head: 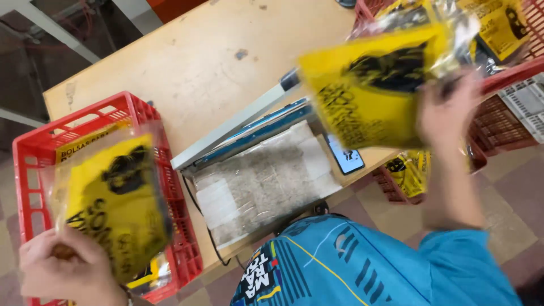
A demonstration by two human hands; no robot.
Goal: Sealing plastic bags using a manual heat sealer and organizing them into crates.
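Head view: left hand (59, 269) clamps a yellow packet (116, 207) over the red crate (34, 150). Right hand (447, 110) grips a second yellow packet (371, 90), which stretches leftward above the heat sealer (255, 147).

Worn tan wooden table (204, 62) carries a heat sealer (255, 164) and a smartphone (345, 157) at its edge.

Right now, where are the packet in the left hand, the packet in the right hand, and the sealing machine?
Left packet (116, 207), head view: middle of its yellow face.
Right packet (368, 90), head view: middle of its yellow face.
Sealing machine (258, 184), head view: its taped top surface.
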